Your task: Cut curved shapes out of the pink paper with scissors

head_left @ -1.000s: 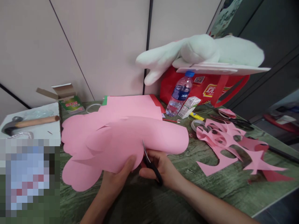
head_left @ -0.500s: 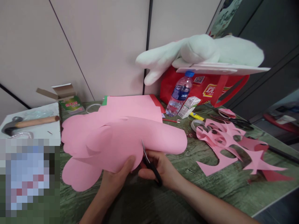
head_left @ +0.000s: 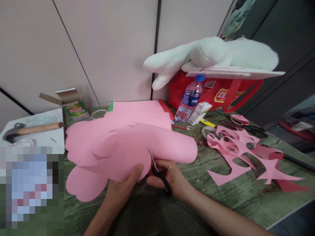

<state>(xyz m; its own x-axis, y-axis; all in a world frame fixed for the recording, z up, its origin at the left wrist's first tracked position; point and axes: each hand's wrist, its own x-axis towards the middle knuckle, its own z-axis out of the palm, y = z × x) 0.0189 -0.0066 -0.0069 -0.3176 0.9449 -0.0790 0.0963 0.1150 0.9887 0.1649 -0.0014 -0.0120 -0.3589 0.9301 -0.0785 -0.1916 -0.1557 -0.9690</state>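
A large pink paper sheet (head_left: 123, 147) with rounded lobes curves over the green table (head_left: 221, 193). My left hand (head_left: 123, 188) pinches its near edge, thumb on top. My right hand (head_left: 172, 178) grips black-handled scissors (head_left: 158, 172), whose blades are cut into the sheet's near edge, just right of my left thumb.
Pink offcuts (head_left: 241, 154) lie to the right, with a tape roll (head_left: 208, 131) and another pair of scissors (head_left: 248, 127). A water bottle (head_left: 189, 98), small carton (head_left: 199, 112), red bag (head_left: 216, 91) and white plush toy (head_left: 211, 57) stand behind. A hammer (head_left: 31, 129) lies on the left.
The pink sheet has shifted slightly and its left fold has changed shape. Both hands and the scissors stay almost in place.
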